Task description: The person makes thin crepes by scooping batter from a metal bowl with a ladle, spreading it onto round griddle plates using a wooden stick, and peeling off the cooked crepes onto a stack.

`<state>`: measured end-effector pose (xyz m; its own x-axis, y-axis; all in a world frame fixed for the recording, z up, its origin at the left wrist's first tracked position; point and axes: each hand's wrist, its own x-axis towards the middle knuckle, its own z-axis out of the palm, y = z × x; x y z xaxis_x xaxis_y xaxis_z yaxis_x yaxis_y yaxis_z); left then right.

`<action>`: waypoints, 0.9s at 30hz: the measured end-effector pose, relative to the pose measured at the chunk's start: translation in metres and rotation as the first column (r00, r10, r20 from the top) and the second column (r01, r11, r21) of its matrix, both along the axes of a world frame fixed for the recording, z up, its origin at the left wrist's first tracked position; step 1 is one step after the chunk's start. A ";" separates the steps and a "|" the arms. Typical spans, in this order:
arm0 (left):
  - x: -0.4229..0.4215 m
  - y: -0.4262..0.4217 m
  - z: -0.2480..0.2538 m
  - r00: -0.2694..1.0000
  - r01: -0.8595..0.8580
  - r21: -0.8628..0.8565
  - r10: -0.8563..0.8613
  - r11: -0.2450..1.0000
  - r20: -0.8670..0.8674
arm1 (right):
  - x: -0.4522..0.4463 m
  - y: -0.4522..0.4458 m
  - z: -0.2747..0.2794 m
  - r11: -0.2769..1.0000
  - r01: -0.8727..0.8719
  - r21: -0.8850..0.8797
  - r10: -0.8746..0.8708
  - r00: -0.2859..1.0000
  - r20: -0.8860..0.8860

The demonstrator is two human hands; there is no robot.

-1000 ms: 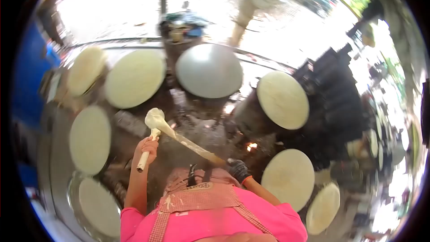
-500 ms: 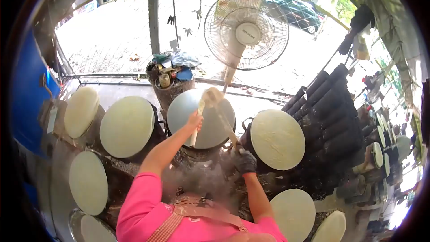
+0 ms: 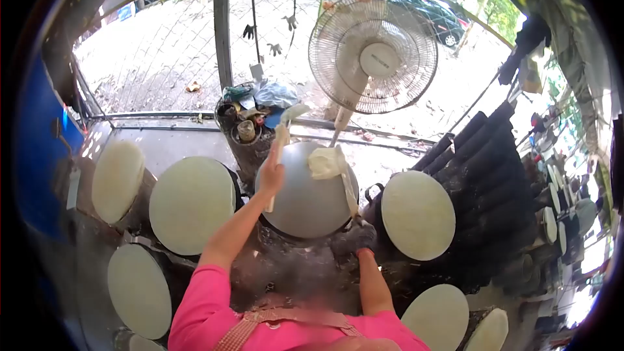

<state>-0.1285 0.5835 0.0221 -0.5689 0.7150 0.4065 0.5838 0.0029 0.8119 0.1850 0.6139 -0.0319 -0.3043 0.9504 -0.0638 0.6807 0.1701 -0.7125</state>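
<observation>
My bare left hand [image 3: 272, 177] is wrapped round the handle of a pale scraper [image 3: 281, 135], raised over the left side of a bare grey round griddle [image 3: 304, 201]. White batter clings to the scraper's upper end. At the griddle's right front edge, my right hand [image 3: 356, 237], in a dark glove, grips a batter-coated stick [image 3: 349, 190]. A lump of white batter [image 3: 326, 163] sits at the stick's far end, over the upper right part of the griddle. The two tools are apart.
Round griddles covered with pale batter stand left [image 3: 193, 205] and right [image 3: 418, 215], with more nearer me. Behind are a standing fan [image 3: 372, 55] and a cluttered drum [image 3: 250, 149]. Dark corrugated sheets [image 3: 484, 188] lean at the right. Smoke hangs before my body.
Both hands have moved from near my body out to the grey griddle. Since the middle frame the two tools have separated, the scraper going up and left, the batter lump staying over the griddle.
</observation>
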 end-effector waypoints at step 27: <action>0.027 -0.251 -0.058 1.000 0.027 -0.482 -0.017 0.876 0.025 | -0.024 0.013 -0.020 0.795 -0.168 -0.583 -0.168 0.862 -0.478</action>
